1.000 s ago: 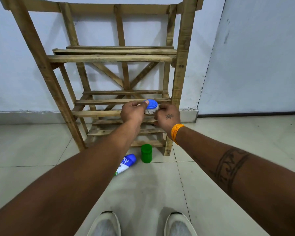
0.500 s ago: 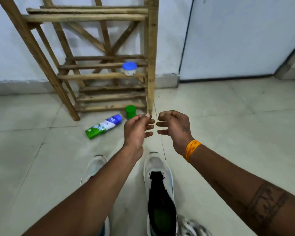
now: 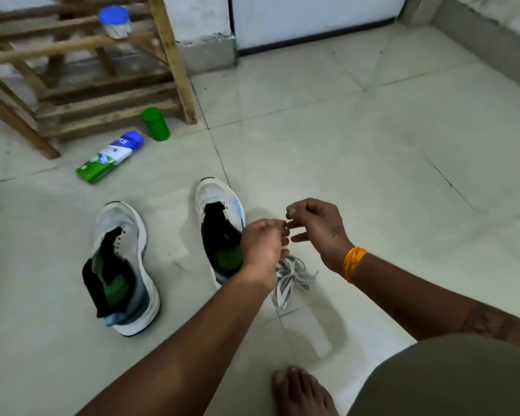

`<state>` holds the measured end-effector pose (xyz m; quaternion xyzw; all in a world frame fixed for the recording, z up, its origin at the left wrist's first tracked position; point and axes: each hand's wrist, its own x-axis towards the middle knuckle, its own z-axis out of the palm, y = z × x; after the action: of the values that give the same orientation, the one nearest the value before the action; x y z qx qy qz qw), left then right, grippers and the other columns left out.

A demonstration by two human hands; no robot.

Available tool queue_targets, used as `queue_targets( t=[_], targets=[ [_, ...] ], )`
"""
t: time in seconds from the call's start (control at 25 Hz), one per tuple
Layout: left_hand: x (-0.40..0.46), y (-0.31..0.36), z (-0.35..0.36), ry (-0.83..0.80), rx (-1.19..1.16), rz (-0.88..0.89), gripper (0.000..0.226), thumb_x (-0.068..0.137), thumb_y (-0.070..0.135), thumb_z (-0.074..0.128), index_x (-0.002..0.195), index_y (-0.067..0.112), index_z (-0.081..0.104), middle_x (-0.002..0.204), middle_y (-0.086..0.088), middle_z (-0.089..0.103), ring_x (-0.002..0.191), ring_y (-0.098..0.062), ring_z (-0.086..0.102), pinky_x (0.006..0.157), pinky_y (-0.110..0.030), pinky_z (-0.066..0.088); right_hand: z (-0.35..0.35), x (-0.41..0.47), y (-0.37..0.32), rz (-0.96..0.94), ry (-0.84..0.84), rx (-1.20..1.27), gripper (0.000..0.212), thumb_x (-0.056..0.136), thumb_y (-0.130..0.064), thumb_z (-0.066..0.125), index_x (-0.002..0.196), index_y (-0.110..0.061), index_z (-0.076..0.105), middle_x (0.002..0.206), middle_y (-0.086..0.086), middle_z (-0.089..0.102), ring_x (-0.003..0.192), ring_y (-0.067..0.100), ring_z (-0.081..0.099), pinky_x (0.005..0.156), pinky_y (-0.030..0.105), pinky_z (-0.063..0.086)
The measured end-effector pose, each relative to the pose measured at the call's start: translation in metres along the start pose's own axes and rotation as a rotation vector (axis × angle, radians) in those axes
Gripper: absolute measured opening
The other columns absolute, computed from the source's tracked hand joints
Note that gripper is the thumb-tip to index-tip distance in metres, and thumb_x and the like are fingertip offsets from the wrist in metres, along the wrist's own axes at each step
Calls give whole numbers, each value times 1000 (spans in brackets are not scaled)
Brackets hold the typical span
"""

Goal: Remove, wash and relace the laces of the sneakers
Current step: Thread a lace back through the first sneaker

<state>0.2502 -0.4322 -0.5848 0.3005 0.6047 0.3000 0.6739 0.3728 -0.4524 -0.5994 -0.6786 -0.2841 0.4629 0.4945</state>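
on floor: two unlaced sneakers, one lace bundle; both hands, fingers loosely curled, empty.

Pale tiled floor spreads out; a slatted wooden rack stands against the white wall, a white door just beside it.

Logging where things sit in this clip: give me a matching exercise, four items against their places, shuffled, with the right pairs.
Items:
1. blue-lidded jar
2. green container
3. spray can
4. loose laces

Places:
A. lying on its side on the floor tiles
B. on a slat of the wooden rack
C. heaped on the floor below the hands
D. upright at the rack's foot

Pairs: 1-B, 2-D, 3-A, 4-C
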Motion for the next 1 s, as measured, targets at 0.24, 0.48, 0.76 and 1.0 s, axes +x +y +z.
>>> queue_targets(
  t=[0.24, 0.48, 0.76, 1.0],
  targets=[
    [-13, -87, 5, 313, 232, -66, 20, 94, 9, 55, 87, 22, 68, 99, -2, 73, 95, -25, 68, 92, -37, 56, -11, -17, 88, -139, -117, -911, 49, 79, -58, 64, 118, -28, 68, 107, -1, 60, 96, 19, 60, 83, 37, 53],
    [5, -107, 15, 238, 114, -56, 34, 87, -1, 54, 89, 29, 71, 97, 1, 75, 95, -24, 71, 90, -39, 60, -6, -3, 109, -80, -50, -684, 10, 80, -26, 77, 89, -25, 76, 85, -6, 70, 84, 16, 66, 69, 27, 48],
    [55, -55, 58, 57, -60, -82, 29, 94, -4, 50, 92, 11, 75, 84, -11, 77, 76, -25, 75, 81, -43, 65, -43, 41, 91, 184, 325, -49, 16, 71, -4, 80, 75, -19, 77, 75, 4, 76, 73, 26, 72, 68, 37, 59],
    [73, -55, 46, 43, 793, 130, 18, 91, 14, 58, 92, 12, 76, 94, -7, 74, 90, -30, 70, 76, -31, 55, -62, 46, 91, 236, 429, -53, 4, 80, -17, 75, 77, -18, 75, 74, 6, 75, 71, 31, 72, 76, 52, 63]
  ],
)
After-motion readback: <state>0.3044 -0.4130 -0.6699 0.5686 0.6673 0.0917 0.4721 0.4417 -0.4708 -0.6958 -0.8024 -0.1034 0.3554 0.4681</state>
